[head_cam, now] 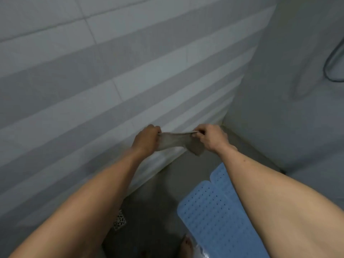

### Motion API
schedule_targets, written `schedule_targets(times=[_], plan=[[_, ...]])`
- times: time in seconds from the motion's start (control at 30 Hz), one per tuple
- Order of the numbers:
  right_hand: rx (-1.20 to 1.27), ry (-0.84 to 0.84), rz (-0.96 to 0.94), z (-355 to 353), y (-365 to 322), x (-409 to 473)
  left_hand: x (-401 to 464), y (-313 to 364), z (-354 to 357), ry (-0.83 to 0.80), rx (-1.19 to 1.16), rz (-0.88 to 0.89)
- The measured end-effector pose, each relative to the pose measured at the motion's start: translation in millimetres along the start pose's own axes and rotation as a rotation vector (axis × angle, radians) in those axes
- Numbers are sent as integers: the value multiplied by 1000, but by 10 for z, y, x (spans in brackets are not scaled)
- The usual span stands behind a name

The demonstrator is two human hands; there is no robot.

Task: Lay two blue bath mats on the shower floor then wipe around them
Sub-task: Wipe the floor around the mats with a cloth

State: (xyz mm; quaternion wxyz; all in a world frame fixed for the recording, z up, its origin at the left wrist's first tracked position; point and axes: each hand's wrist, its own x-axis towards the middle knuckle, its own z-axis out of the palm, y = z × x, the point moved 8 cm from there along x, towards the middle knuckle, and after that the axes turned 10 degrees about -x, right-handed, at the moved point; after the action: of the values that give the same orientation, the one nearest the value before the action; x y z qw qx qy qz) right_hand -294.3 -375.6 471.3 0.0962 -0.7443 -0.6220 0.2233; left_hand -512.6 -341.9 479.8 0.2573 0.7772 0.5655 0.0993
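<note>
A: With both arms extended toward 12 o'clock, what does each hand hold?

B: The left hand grips one end of a grey-brown cloth, fingers curled round the fabric. The right hand pinches the opposite end between thumb and curled fingers. The cloth is stretched between the two hands, and a loose fold hangs below the right hand.

A: Position of the cloth relative to the wall?

B: It is held up in front of the striped tile wall, near the corner where that wall meets the plain wall at 1 o'clock. Whether it touches the tiles cannot be determined.

A: Location of the mats?

B: Two blue perforated mats lie flat on the grey shower floor at 5 o'clock. The near mat borders the far mat; their edges meet or slightly overlap. The right forearm covers part of both.

A: Other items?

B: A floor drain grate sits at 7 o'clock, beside the left forearm. A bare foot is at 6 o'clock, at the near mat's edge. A hose hangs at 2 o'clock.
</note>
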Motion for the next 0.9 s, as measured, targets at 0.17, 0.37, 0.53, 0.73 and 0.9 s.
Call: schedule_targets(times=[0.17,0.37,0.53,0.73,0.9], plan=[[53,-99,98,750,777,311,539,-255,915,-141,126,52],[72,-226,170,2055,1433,661,1034,-1028,2220,-296,163,73],[104,-283,207,3467,1814,1014,1331,-1945,3404,-409,225,54],[146,-440,254,5351,2200,1182,1444,-3112,4800,-634,448,-14],[131,-653,235,6606,2446,1208,1546,-3729,5706,-795,577,-28]])
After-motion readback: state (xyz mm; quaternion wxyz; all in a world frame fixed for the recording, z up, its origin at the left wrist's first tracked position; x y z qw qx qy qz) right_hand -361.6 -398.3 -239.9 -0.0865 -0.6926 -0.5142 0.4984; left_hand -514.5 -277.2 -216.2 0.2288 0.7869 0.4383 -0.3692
